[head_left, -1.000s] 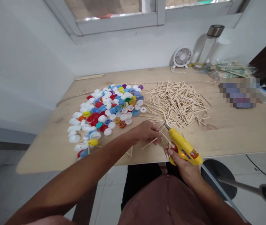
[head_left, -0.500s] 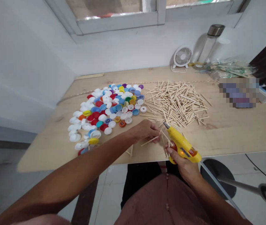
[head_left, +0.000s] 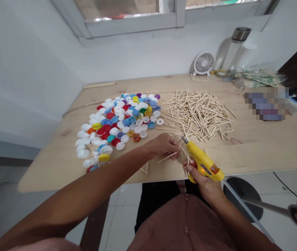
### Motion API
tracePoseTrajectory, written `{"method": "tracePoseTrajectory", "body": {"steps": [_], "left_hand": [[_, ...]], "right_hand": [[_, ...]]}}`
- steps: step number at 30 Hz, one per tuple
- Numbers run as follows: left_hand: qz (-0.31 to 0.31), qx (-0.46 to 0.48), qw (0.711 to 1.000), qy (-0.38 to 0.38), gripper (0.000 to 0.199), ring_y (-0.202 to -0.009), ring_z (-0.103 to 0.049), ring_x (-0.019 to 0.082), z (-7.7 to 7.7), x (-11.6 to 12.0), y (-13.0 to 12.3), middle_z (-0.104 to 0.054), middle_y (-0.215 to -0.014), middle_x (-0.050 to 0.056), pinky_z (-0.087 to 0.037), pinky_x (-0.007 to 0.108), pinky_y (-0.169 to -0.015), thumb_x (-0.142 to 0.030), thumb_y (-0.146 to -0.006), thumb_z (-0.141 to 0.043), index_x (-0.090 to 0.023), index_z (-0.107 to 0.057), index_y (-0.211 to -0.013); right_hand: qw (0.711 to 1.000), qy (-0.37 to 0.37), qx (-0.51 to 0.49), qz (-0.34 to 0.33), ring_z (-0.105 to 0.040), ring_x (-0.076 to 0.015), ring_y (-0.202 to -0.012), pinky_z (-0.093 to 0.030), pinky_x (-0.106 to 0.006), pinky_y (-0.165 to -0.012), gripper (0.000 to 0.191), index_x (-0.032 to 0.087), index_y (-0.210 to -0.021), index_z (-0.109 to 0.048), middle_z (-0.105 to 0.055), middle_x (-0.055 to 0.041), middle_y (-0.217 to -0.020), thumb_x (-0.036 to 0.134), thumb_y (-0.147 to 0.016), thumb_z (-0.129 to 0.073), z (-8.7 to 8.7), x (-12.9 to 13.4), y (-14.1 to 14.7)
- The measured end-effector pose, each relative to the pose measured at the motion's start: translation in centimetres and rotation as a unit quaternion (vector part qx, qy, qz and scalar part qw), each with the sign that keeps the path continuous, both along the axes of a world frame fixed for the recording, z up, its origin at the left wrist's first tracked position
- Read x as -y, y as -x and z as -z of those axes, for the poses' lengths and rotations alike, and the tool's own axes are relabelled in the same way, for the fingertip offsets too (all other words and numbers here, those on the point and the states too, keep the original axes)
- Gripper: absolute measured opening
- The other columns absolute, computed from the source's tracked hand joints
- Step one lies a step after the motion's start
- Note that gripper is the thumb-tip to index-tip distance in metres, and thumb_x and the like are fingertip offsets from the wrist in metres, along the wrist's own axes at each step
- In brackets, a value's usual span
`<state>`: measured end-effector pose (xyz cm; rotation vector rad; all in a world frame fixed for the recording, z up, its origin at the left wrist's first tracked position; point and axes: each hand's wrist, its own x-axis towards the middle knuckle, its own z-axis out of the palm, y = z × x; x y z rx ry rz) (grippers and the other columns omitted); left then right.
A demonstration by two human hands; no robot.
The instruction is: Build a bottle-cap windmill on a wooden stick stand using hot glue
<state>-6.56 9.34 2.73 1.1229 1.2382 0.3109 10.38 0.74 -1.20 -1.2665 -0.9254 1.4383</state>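
Yellow plastic glue gun (head_left: 200, 156) is in the right hand (head_left: 208, 185), grip wrapped round its handle. Left hand (head_left: 162, 144) has its grip pinched almost closed on thin pale wooden sticks (head_left: 166, 157), near the front edge of the wooden tabletop (head_left: 255, 146). I see the gray pointy tip (head_left: 185, 140) v. close to the left fingers, so a slip could burn them if it's hot. Sticks could go crooked b/c they're skinny. Drips could mess up the big stick pile (head_left: 198, 115) just behind, too.
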Motion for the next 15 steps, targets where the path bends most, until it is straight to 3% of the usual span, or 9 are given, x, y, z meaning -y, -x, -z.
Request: {"method": "tracePoseTrajectory", "body": {"steps": [15], "left_hand": [[0.028, -0.016, 0.999, 0.012, 0.003, -0.048, -0.061, 0.01, -0.05, -0.45, -0.19, -0.066, -0.054, -0.002, -0.046, 0.019, -0.05, -0.016, -0.065, -0.063, -0.014, -0.066, -0.065]], "right_hand": [[1.0, 0.003, -0.011, -0.005, -0.063, -0.0176, -0.074, -0.051, -0.03, -0.072, 0.027, 0.02, -0.076, -0.066, -0.067, -0.0008, -0.076, 0.039, -0.063, -0.08, 0.61, 0.06, -0.15]]}}
